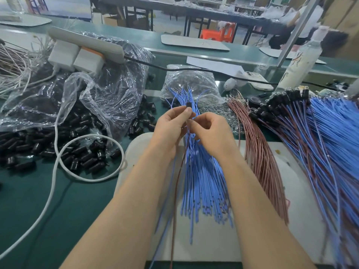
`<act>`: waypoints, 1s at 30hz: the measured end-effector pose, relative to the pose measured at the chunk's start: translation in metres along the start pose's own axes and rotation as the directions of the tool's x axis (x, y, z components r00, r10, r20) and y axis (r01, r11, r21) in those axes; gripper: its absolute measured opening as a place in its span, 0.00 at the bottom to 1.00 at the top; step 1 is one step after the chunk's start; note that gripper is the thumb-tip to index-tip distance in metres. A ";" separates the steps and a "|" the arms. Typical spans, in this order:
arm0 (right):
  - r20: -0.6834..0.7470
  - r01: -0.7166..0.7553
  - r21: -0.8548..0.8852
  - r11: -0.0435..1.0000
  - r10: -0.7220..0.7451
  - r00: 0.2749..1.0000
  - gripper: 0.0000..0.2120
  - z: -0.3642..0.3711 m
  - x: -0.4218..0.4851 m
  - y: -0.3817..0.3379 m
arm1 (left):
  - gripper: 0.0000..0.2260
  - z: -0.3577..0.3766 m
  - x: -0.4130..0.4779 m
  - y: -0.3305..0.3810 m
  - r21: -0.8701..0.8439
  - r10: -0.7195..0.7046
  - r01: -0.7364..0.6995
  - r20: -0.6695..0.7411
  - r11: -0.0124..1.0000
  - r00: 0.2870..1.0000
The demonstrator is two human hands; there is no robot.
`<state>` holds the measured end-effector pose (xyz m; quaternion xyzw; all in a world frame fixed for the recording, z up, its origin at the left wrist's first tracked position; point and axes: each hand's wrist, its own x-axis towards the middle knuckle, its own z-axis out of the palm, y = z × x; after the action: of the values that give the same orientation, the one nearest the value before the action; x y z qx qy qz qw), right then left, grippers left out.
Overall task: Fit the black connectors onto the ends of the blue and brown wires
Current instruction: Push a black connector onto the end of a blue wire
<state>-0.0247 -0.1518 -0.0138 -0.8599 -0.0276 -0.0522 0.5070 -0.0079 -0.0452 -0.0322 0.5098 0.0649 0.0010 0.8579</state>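
The left hand (171, 126) is raised over the middle of the table (58, 220), its grip closed on a single black connector (188, 110) pinched between thumb and forefinger tip. The right hand (212, 133) sits just beside it, fingers curled. Its grip is pressed together on the top of a wire pair (172, 230), one blue and one brown, right under the connector. The two wires hang down from the hands toward the near edge. Whether the wire ends are already inside the connector cannot be told, as the fingers cover that spot.

Beneath the hands a fan of loose blue wires (204, 183) lies on a white board (213, 243). To its right lies a bundle of brown wires (260, 152). Further right is a heap of finished leads (314, 136), with black connectors on their far ends.

On the left, loose connectors (83, 152) are scattered over the green surface and spill from a crumpled clear bag (108, 88). A white cable (56, 167) loops through them, and a power strip (85, 42) with white plugs rests on top of the bag. Behind the blue wires sits a smaller bag of clear pieces (191, 79). A white bottle (299, 63) stands at the far right.
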 end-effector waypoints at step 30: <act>0.178 -0.100 0.245 0.964 0.056 0.982 0.10 0.008 0.004 0.007 | 0.02 0.001 -0.004 0.003 -0.073 0.012 -0.015 -0.034 0.997 0.999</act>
<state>-0.0197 -0.1485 -0.0237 -0.7900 -0.0429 0.0450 0.6100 -0.0111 -0.0451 -0.0289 0.4784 0.0758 0.0176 0.8747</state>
